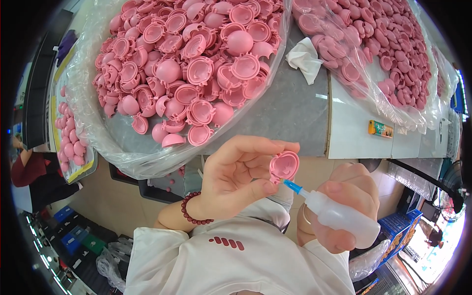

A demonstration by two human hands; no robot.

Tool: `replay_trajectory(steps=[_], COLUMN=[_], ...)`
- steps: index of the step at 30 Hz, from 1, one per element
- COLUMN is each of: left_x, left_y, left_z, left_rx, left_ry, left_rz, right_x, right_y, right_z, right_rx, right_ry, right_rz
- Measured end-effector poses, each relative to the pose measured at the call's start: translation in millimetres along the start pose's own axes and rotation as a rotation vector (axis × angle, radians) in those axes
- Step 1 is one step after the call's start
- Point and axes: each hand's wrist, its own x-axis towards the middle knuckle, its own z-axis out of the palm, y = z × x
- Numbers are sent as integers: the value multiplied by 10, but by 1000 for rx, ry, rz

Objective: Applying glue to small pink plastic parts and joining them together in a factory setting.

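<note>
Between the thumb and fingers of my left hand [236,179] is a pink plastic half shell [284,166], its hollow side facing up. Small tabs stick out at its lower edge. My right hand [350,204] is wrapped round a translucent white squeeze bottle [339,216] with a blue nozzle [292,186]. The nozzle tip is at the lower edge of the shell, by the tabs; whether it touches cannot be made out. Beyond my hands, a clear plastic bag [142,167] lies spread open under a big heap of similar pink shells [196,73].
At the right, another clear bag [393,115] holds more pink pieces [393,59]. A crumpled white tissue [305,59] and a small green-orange box [380,129] lie on the tables. Pink balls [73,142] fill a tray at the left. A person's red sleeve [27,169] shows at the far left.
</note>
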Motion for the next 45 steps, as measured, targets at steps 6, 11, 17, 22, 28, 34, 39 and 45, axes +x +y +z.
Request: replay_trajectory(steps=[6,11,17,22,28,34,39,45], left_x=[-4,11,-20,-22,-70,-40,24,52], left_y=[-3,-1,15,11,80,72,18,-29], left_z=[-10,11,-30,-52,-66,-82,-67,-154], left_rx=[24,3,42,124,370,652,266,-307], left_ry=[-15,-29,-29,-67,-67,-68,-58,-266], left_rz=[10,4,26,99,163,322,256,61], right_x=[-16,27,-41,-8,-23,-40,-61,-160], right_y=[14,10,62,61,68,68,305,731], right_z=[-7,-25,14,23,51,37,-345,-1608], right_rx=[21,1,-8,-37,-34,58,-121,-667], right_ry=[53,-6,36,21,3,104,806,675], right_rz=[-30,1,-88,-89,-102,-127,-8,422])
